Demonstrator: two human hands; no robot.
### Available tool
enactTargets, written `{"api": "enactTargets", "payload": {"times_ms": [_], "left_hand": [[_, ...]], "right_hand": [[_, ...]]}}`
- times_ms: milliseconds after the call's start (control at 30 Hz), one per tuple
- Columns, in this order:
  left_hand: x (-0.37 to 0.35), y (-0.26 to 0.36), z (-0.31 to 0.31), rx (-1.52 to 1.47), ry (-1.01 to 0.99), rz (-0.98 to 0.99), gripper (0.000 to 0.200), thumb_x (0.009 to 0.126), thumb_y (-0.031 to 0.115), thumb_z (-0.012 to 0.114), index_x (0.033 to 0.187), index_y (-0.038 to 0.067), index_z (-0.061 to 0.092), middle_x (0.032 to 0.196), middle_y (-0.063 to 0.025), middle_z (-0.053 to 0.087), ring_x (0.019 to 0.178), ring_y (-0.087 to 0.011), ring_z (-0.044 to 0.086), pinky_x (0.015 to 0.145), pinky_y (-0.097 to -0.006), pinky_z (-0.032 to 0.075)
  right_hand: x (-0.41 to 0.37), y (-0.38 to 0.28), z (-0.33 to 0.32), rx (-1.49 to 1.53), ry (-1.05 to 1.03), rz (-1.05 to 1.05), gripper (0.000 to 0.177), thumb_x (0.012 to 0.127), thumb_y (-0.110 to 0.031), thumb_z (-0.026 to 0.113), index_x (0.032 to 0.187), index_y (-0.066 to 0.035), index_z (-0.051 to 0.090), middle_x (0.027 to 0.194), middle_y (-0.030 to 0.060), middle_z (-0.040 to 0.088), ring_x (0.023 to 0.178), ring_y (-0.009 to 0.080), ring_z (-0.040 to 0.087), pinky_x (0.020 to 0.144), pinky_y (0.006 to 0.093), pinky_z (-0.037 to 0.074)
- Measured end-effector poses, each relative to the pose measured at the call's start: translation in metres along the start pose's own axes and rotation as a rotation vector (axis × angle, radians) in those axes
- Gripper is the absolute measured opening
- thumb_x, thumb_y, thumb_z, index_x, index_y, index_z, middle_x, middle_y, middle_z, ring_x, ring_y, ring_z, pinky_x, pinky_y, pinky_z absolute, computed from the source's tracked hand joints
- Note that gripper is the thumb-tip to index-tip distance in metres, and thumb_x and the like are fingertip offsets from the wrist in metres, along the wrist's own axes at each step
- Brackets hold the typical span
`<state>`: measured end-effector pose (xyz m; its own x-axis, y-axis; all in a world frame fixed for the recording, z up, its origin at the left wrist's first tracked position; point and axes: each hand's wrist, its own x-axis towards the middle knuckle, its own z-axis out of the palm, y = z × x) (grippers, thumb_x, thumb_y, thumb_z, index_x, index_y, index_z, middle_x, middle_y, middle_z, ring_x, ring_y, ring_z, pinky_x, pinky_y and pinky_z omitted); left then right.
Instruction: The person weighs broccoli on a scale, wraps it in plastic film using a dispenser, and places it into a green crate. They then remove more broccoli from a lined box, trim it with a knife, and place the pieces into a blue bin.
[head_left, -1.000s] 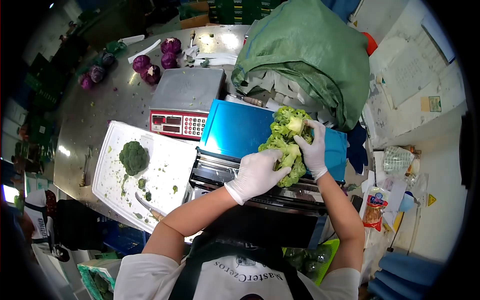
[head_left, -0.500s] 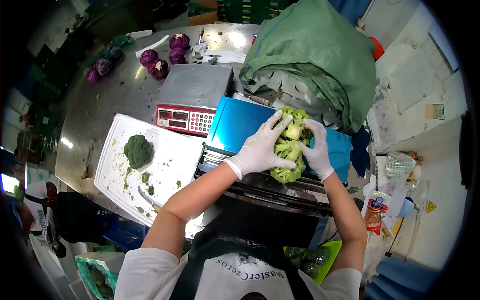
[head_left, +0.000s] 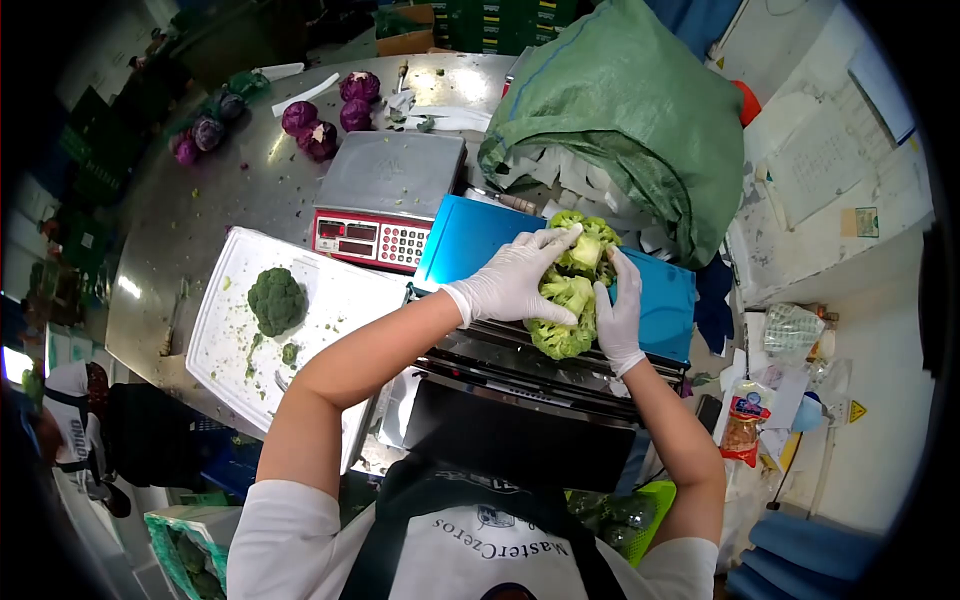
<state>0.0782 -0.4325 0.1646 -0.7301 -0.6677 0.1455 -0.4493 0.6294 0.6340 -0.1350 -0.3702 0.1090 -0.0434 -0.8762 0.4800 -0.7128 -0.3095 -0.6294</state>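
Broccoli heads (head_left: 562, 338), two of them, pale green with cut stems showing, were lodged between a white-gloved left hand (head_left: 508, 277) and a white-gloved right hand (head_left: 621, 312), one head just beyond the other. I cannot tell whether they rested on the surface beneath or were held slightly above it.

From left to right: a metal desk (head_left: 150, 265) stretched away to the left of the hands. On its far part, well beyond them, lay a cluster of purple cabbages (head_left: 299, 118). Nearer, left of the left hand and well apart from it, a white tray (head_left: 222, 305) held a dark green broccoli crown (head_left: 277, 302) and small green scraps. Beyond the left wrist stood a scale (head_left: 385, 180) with a grey top and a red keypad front.

Under the hands, a shiny blue panel (head_left: 472, 238) reached out to both sides. The left hand's fingers stretched over the far head, the thumb set apart against the near one. The right hand's fingers and thumb curved against the heads' right side. Beyond both hands bulged a large green sack (head_left: 620, 120). To the right of the right hand, well apart, lay a red-topped packet (head_left: 745, 425).
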Motion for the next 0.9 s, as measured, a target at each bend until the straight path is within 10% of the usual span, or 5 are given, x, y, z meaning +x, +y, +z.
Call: {"api": "enactTargets", "payload": {"times_ms": [467,533,667,900], "left_hand": [[0.007,-0.03,-0.026,-0.037,0.143,0.03,0.072,0.085,0.047,0.072,0.141,0.008,0.048,0.135,-0.0204,0.047,0.132,-0.0356,0.04,0.113,-0.0435,0.03],[-0.006,-0.037,-0.035,0.027,0.285,0.164,0.042,0.088,0.032,0.07,0.122,0.01,0.063,0.122,-0.0103,0.06,0.117,-0.0301,0.052,0.104,-0.0421,0.038],[-0.056,-0.029,-0.061,0.301,-0.031,0.39,0.015,0.088,0.026,0.068,0.099,0.015,0.07,0.099,-0.001,0.061,0.094,-0.0216,0.056,0.083,-0.0364,0.044],[-0.064,-0.051,-0.008,0.671,-0.41,0.749,0.038,0.085,0.023,0.057,0.123,0.024,0.065,0.095,0.0022,0.059,0.092,-0.0171,0.057,0.078,-0.0323,0.044]], "right_hand": [[0.007,-0.004,-0.03,0.127,-0.038,0.057,0.033,0.093,-0.009,0.058,0.125,-0.005,0.058,0.127,0.0135,0.057,0.117,0.0297,0.053,0.103,0.0366,0.039],[0.004,-0.012,-0.053,0.023,-0.093,-0.069,0.03,0.089,-0.004,0.061,0.119,-0.005,0.062,0.118,0.0109,0.062,0.111,0.0299,0.056,0.098,0.0365,0.041],[-0.011,-0.015,-0.101,-0.103,-0.36,-0.479,0.028,0.076,0.0,0.069,0.101,-0.011,0.07,0.096,0.0033,0.065,0.089,0.0248,0.059,0.077,0.0364,0.047],[-0.037,0.022,-0.091,-0.343,-0.713,-0.698,0.025,0.077,-0.013,0.065,0.1,-0.02,0.067,0.086,-0.0017,0.057,0.082,0.0206,0.054,0.071,0.0337,0.044]]}}
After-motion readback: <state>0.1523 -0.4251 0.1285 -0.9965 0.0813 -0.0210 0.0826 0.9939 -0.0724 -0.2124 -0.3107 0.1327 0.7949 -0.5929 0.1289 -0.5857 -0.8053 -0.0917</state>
